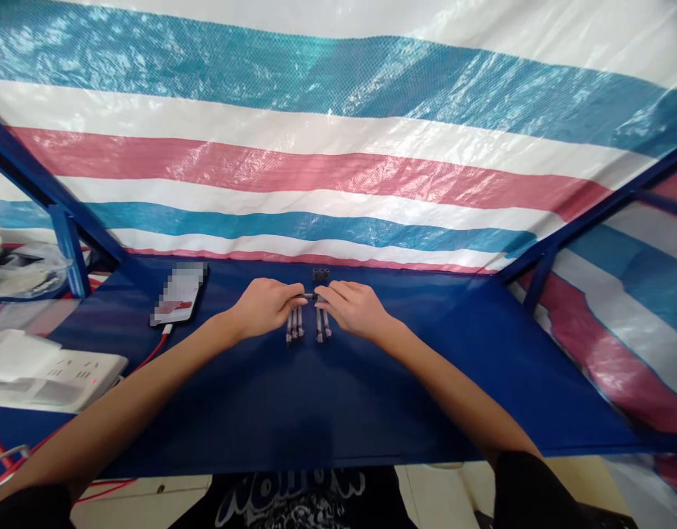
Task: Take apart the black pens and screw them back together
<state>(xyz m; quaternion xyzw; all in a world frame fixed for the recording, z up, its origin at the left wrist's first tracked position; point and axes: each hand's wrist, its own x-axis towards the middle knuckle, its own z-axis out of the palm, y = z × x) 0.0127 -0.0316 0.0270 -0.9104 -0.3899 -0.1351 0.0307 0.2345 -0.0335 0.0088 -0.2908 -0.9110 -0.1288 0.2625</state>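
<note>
My left hand (268,306) and my right hand (354,307) meet over the middle of the blue table. A thin dark rod (310,296) spans the short gap between my fingertips. My left thumb and forefinger pinch one end, while my right fingers close around the other, where a small black piece partly shows. Under my left hand lie slim rods with pale shafts and dark tips (295,323), side by side. Two similar rods (322,325) lie below my right fingers. Just beyond my hands stand small black hollow cylinders (321,274) in a row.
A phone (178,294) on a red cable lies at the left of the blue table (316,411). Nearer me is a white power strip (85,375). Plastic-wrapped items (30,268) sit far left. Blue frame bars and a striped tarpaulin (316,169) enclose the back.
</note>
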